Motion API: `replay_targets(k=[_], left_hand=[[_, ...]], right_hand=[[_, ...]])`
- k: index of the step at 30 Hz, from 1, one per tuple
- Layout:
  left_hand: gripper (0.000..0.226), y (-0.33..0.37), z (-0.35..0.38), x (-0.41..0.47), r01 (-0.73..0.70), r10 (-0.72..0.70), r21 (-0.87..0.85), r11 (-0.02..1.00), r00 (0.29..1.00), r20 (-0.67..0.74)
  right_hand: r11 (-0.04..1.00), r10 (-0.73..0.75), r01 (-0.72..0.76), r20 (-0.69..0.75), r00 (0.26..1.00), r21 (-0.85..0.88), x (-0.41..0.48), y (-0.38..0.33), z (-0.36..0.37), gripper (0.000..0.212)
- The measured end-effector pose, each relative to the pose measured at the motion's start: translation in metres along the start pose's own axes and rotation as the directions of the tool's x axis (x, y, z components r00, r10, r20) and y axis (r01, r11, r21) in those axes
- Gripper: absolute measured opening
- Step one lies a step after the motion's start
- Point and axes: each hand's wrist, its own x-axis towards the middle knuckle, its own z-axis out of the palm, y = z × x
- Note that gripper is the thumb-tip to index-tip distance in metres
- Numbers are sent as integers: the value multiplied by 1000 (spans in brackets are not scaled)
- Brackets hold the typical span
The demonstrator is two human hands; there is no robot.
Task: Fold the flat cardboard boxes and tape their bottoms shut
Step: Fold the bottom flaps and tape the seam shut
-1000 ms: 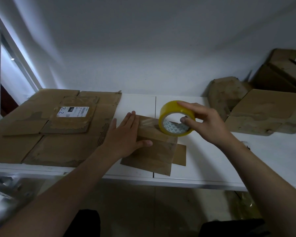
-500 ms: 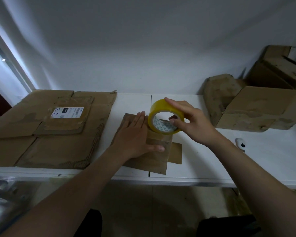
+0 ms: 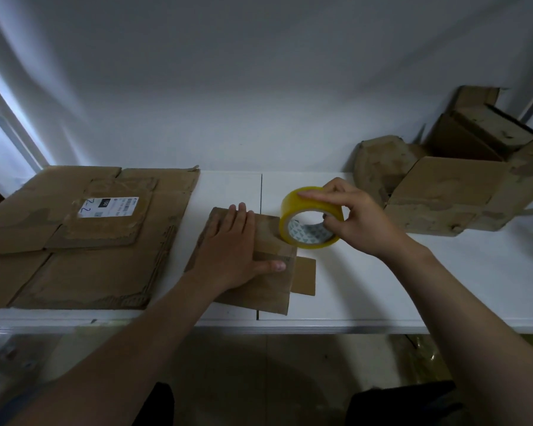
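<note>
The left hand (image 3: 231,253) lies flat on a small folded cardboard box (image 3: 271,290) on the white worktop (image 3: 382,290), its fingers (image 3: 242,215) straight and the thumb stretched out to the right. Just right of those fingers the right hand (image 3: 360,222) grips a yellow tape roll (image 3: 308,216) standing on edge at the box's right side, one finger across its top and others hooked in its core. Left of the left fingers lie flattened cartons (image 3: 83,265) bearing a white label (image 3: 108,206); beyond the right fingers stand assembled boxes (image 3: 443,198).
</note>
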Motion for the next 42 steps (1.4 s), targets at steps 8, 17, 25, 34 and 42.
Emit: replay_targets(k=[8,17,25,34,42], left_hand=[[128,39,4,10,-68,61,-86,994,995,-77],[122,36,4,6,-44,37,-61,997,994,-104],[123,39,3,5,-2,1,-18,1000,996,-88],[121,39,6,3,4,-3,3,1000,993,-121],[104,38,12,2,-46,46,4,999,975,-218]], right_hand=[[996,44,-41,27,999,-82,10,-11,4,74],[995,-43,35,-81,996,-91,-3,-6,-1,50],[993,-58,54,-39,998,-101,-15,15,-19,50],[988,30,-17,78,997,-155,-30,18,-27,55],[983,68,-48,111,991,-180,-30,30,-12,53]])
